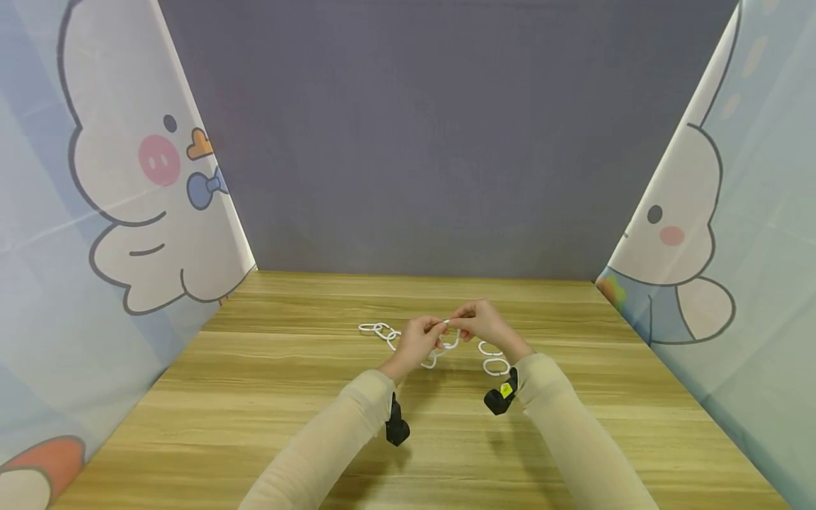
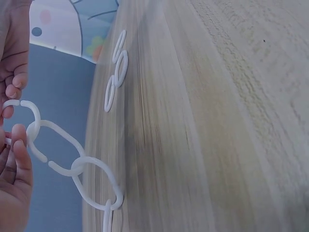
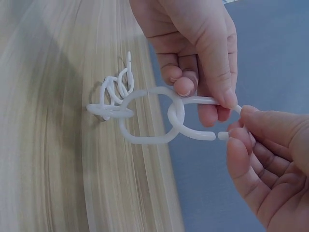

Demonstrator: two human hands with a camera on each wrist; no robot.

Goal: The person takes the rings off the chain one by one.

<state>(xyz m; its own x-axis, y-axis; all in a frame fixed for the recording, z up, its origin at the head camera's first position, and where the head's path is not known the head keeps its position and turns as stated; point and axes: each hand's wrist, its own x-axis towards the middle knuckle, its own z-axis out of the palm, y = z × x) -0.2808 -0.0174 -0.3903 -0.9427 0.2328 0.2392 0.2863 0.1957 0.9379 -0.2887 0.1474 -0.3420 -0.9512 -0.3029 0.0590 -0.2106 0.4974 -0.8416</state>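
Observation:
Both hands meet over the table, holding one white plastic chain link up between them. My left hand pinches this link between thumb and fingers. From the other side, my right hand pinches the same link near its far end, which the fingertips partly hide. A narrow split shows in the link's side in the right wrist view. A second oval link hangs through it, and more joined links run down from there. The rest of the white chain lies on the table beyond the left hand.
Loose white links lie on the table below the right forearm; the left wrist view shows three of these separate links. The wood-grain table ends at a grey back panel, with cartoon-printed cloth on both sides.

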